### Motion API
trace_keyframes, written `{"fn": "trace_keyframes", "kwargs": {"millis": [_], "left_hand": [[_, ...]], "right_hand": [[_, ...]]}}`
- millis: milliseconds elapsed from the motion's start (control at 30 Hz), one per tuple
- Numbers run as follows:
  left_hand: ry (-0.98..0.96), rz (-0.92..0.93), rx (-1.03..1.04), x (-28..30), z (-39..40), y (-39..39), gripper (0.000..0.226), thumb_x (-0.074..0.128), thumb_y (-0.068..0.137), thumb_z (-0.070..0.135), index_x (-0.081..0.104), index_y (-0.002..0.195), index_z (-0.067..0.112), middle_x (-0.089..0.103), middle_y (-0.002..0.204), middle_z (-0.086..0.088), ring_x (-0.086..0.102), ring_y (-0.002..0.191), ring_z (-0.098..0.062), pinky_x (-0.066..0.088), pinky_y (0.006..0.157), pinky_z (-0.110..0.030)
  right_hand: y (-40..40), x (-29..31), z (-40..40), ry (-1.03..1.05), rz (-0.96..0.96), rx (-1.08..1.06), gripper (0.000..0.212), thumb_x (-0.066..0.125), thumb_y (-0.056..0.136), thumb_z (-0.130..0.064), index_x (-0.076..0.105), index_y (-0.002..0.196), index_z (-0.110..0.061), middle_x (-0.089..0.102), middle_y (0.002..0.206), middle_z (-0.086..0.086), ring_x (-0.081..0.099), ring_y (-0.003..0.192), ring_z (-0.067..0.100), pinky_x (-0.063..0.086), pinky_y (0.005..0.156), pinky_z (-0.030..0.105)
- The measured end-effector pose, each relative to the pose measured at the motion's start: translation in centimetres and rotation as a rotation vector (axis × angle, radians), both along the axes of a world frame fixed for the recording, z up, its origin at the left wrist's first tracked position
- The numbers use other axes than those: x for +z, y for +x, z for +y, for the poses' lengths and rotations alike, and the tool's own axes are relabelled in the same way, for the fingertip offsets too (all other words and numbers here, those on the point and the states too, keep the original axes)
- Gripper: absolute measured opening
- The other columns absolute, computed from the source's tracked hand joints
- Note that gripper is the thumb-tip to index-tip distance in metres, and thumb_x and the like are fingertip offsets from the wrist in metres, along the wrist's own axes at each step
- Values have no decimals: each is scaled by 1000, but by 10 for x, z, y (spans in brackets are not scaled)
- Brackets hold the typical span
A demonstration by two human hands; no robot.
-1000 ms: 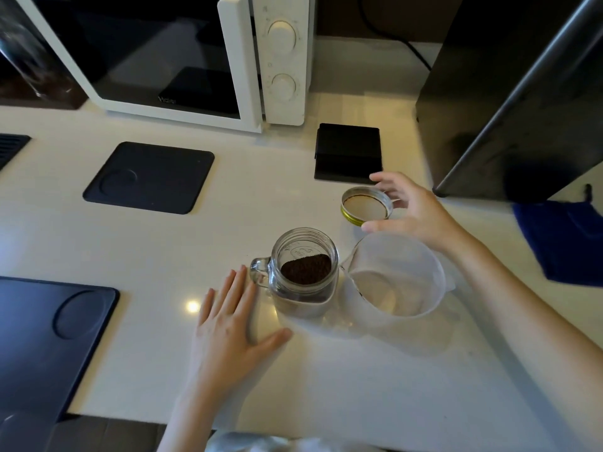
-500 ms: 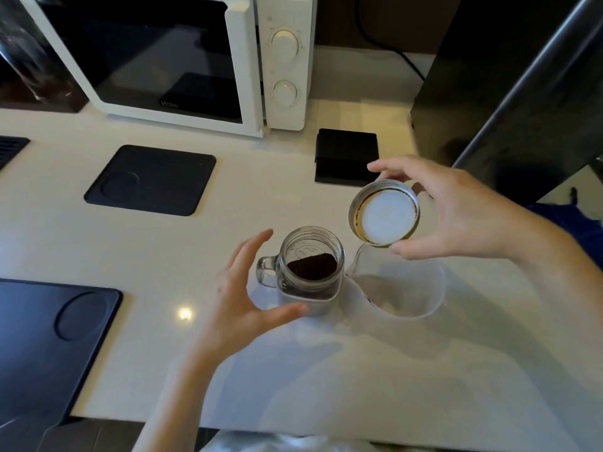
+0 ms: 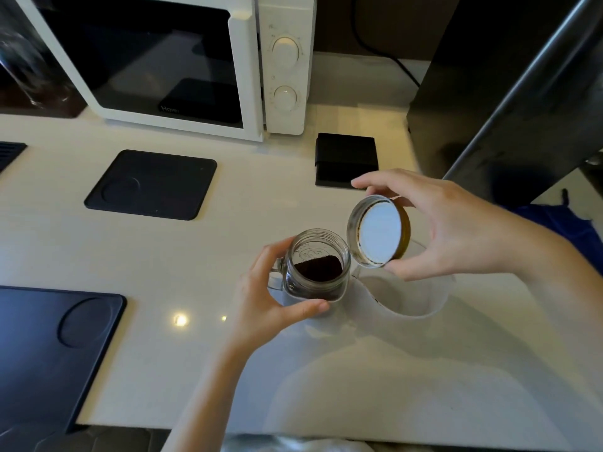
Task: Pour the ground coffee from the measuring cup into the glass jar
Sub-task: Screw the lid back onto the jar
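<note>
A glass jar [image 3: 318, 267] with a side handle stands on the white counter, dark ground coffee in its bottom. My left hand [image 3: 270, 301] wraps around the jar's left side, thumb in front and fingers behind by the handle. Just right of the jar sits a translucent plastic measuring cup [image 3: 408, 296], spout toward the jar, with little or nothing visible inside. My right hand [image 3: 456, 230] holds the gold-rimmed jar lid [image 3: 378, 234] tilted in the air above the cup and beside the jar's mouth, its white inner face toward me.
A white microwave [image 3: 182, 60] stands at the back. Black mats lie at centre left [image 3: 151, 184] and front left [image 3: 49, 347]. A small black block [image 3: 346, 163] sits behind the jar. A dark appliance [image 3: 509, 93] fills the right; blue cloth [image 3: 567, 223] lies beside it.
My right hand picked the lid up off the counter and brought it beside the jar's mouth. My left hand rose from the counter and closed around the jar.
</note>
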State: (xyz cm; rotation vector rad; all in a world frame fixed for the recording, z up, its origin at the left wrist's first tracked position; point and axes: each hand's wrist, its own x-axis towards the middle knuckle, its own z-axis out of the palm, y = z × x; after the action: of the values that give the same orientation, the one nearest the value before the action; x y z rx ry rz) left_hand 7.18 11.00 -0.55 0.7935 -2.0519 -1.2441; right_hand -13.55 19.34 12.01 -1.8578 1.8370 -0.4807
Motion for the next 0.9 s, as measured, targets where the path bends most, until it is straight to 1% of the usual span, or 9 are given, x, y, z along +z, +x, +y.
{"fn": "trace_keyframes", "kwargs": {"millis": [100, 267, 367, 433, 467, 600, 733, 800, 900], "left_hand": [[24, 12, -12, -1, -1, 0, 74, 82, 51, 39, 47, 115, 37, 62, 112, 10, 53, 104, 6, 36, 86, -6], [25, 32, -31, -2, -1, -1, 74, 81, 52, 46, 47, 116, 33, 60, 111, 8, 54, 103, 3, 39, 84, -8], [29, 60, -30, -2, -1, -1, 69, 77, 52, 47, 47, 113, 36, 60, 108, 10, 56, 100, -1, 43, 84, -14], [31, 66, -27, -3, -1, -1, 66, 77, 52, 47, 46, 110, 40, 59, 106, 11, 56, 98, -2, 45, 83, -19], [31, 67, -26, -3, -1, -1, 66, 77, 52, 47, 46, 110, 41, 59, 106, 11, 56, 98, -2, 45, 83, -19], [19, 69, -33, -5, -2, -1, 67, 77, 53, 47, 44, 111, 42, 58, 107, 11, 54, 99, 1, 41, 84, -12], [19, 74, -36, -6, -2, -1, 68, 77, 54, 47, 45, 113, 38, 58, 108, 11, 55, 101, -1, 42, 85, -14], [25, 73, -36, -6, -2, -1, 69, 78, 54, 47, 46, 115, 36, 59, 109, 12, 56, 101, -1, 43, 84, -15], [37, 82, -39, -7, -1, -1, 69, 78, 54, 46, 47, 115, 35, 58, 108, 14, 55, 100, 3, 41, 82, -11]], "right_hand": [[9, 7, -5, 11, -64, 25, 84, 78, 57, -29, 34, 129, -39, 47, 119, -18, 44, 112, -2, 35, 98, 15], [29, 10, -21, 32, 2, 106, 83, 78, 61, -27, 33, 130, -35, 49, 118, -11, 44, 109, 0, 43, 93, 25], [42, 5, -27, 22, 72, 143, 79, 77, 62, -27, 35, 128, -33, 49, 117, -11, 44, 105, 1, 45, 87, 24], [48, 1, -30, 13, 103, 169, 78, 78, 62, -26, 36, 128, -29, 49, 116, -10, 44, 104, 3, 42, 84, 22], [51, -1, -32, 14, 121, 179, 78, 78, 62, -26, 36, 129, -27, 50, 117, -8, 43, 104, 4, 41, 84, 22], [54, -8, -34, 4, 203, 187, 77, 76, 62, -32, 37, 128, -26, 55, 119, -2, 45, 107, 14, 41, 88, 30], [52, -13, -34, -26, 260, 155, 74, 75, 62, -41, 39, 126, -27, 59, 115, -4, 47, 103, 14, 32, 82, 24], [52, -13, -33, -35, 289, 136, 73, 74, 62, -48, 41, 124, -27, 59, 115, -5, 48, 103, 13, 29, 83, 24], [53, -15, -31, -53, 349, 118, 73, 70, 63, -57, 45, 123, -24, 58, 119, -4, 49, 106, 15, 28, 88, 27]]}}
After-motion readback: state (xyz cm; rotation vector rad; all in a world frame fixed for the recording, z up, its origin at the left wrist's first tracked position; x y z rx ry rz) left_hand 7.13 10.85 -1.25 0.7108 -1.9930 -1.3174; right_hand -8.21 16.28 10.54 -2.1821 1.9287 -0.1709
